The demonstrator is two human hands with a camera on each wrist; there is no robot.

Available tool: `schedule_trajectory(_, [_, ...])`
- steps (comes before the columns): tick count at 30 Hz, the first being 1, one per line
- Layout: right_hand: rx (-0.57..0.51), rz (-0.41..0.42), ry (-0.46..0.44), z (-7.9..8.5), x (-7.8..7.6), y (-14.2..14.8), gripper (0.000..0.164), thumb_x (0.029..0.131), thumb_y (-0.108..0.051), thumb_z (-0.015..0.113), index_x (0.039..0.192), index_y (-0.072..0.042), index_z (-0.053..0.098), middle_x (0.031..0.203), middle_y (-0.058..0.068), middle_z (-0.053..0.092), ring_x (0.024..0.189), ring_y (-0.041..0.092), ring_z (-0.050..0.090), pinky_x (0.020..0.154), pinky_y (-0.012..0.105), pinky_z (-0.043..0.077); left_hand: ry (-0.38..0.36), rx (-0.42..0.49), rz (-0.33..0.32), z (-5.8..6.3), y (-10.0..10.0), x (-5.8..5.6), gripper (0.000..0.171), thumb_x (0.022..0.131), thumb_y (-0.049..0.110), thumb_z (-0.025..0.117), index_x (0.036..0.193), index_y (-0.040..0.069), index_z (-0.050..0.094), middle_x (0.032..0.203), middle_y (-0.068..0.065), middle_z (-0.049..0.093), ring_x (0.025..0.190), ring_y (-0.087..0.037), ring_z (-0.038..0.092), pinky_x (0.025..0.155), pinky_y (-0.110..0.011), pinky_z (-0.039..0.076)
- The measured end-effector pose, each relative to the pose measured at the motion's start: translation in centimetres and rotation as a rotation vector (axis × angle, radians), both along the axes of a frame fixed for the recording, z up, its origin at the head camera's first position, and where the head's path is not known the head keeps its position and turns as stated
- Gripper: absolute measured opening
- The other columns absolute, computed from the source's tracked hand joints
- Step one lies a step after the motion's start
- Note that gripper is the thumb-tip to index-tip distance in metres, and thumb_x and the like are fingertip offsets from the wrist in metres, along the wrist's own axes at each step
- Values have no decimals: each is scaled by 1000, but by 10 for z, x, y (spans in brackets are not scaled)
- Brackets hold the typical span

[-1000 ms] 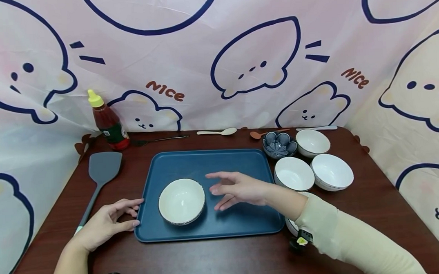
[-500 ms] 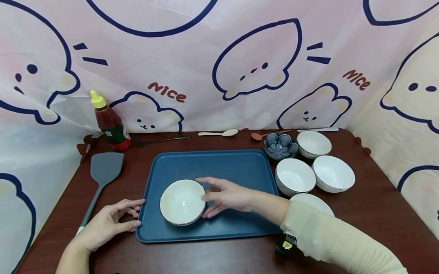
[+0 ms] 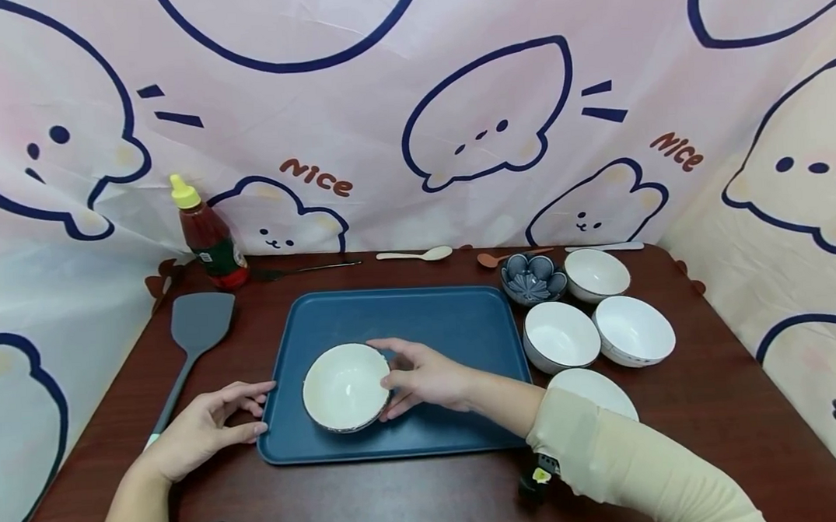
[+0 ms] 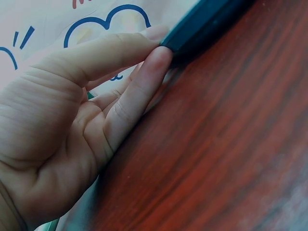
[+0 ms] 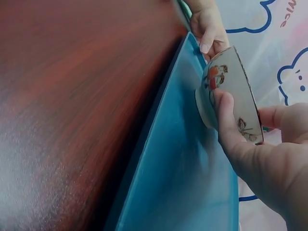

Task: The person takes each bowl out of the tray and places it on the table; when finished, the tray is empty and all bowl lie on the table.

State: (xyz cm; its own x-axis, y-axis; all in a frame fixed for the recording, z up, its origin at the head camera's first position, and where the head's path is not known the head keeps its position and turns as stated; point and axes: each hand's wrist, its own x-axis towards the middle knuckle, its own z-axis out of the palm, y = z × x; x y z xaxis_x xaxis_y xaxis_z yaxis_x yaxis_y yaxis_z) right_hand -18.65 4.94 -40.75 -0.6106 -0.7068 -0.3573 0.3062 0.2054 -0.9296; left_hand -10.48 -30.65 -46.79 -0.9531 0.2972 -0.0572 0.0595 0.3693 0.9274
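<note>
A cream bowl (image 3: 347, 385) with a dark rim and a painted outside stands on the left half of the blue tray (image 3: 455, 310). My right hand (image 3: 430, 377) holds its right side, with the thumb at the rim and the fingers spread along the outer wall. In the right wrist view, a finger (image 5: 226, 115) lies against the painted wall of the bowl (image 5: 231, 91). My left hand (image 3: 201, 426) touches the tray's left edge with thumb and fingertips. The left wrist view shows those fingertips at the outer edge of the tray (image 4: 192, 29).
Several bowls stand to the right, among them a dark blue flower-shaped bowl (image 3: 533, 278) and a white bowl (image 3: 634, 331). A grey spatula (image 3: 202, 325) lies at left. Behind are a red sauce bottle (image 3: 210, 243), a pale spoon (image 3: 435, 253) and a brown spoon (image 3: 489, 260).
My right hand has moved left from above the tray to the bowl's right side and taken hold of it. The left hand and the tray have hardly moved.
</note>
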Motion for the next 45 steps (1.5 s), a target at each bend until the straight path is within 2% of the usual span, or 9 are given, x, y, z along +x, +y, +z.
schedule_trajectory(6, [10, -20, -1, 5, 2, 6, 60, 98, -2, 56, 151, -25, 41, 116, 18, 56, 78, 28, 74, 76, 45, 60, 9, -2, -3, 0, 0, -1, 54, 91, 13, 73, 140, 1, 54, 110, -7, 60, 97, -5, 60, 72, -32, 60])
schedule_trajectory(12, [-1, -14, 4, 17, 3, 21, 60, 97, -5, 58, 151, -25, 42, 117, 19, 57, 80, 28, 74, 77, 44, 60, 8, -9, 1, 1, 1, -1, 55, 90, 14, 73, 140, 1, 54, 110, -8, 60, 97, -5, 60, 72, -32, 60])
schedule_trajectory(17, [0, -39, 8, 27, 5, 42, 62, 95, -7, 61, 151, -26, 42, 118, 20, 57, 83, 29, 75, 77, 42, 60, -7, -15, 4, 2, 2, 0, 55, 91, 14, 73, 141, 2, 53, 110, -10, 61, 97, -5, 60, 71, -33, 60])
schedule_trajectory(29, [-5, -118, 38, 40, 9, 97, 66, 97, -8, 58, 156, -25, 33, 121, 24, 56, 87, 30, 75, 81, 42, 60, -9, -6, -7, 1, 1, 0, 55, 91, 13, 72, 142, 1, 52, 111, -11, 60, 97, -4, 59, 71, -32, 59])
schedule_trajectory(34, [-27, -145, 71, 49, 10, 121, 66, 98, -9, 57, 157, -21, 29, 116, 19, 60, 86, 28, 75, 82, 41, 60, -10, 0, -6, 1, 1, 0, 56, 91, 13, 72, 141, 1, 52, 111, -10, 60, 97, -4, 59, 71, -33, 60])
schedule_trajectory(41, [-36, -158, 118, 57, 9, 154, 67, 100, -9, 54, 159, -15, 23, 93, 11, 65, 84, 26, 75, 80, 37, 61, -17, 8, -4, 0, 1, 0, 56, 91, 13, 73, 142, 1, 52, 111, -10, 60, 98, -5, 59, 72, -33, 60])
schedule_trajectory(45, [-3, -158, 126, 59, 9, 173, 66, 101, -10, 55, 159, -16, 24, 96, 12, 62, 86, 27, 74, 81, 39, 60, -29, 10, 3, 1, 1, 2, 56, 91, 14, 73, 142, 1, 52, 112, -12, 59, 99, -4, 59, 72, -34, 60])
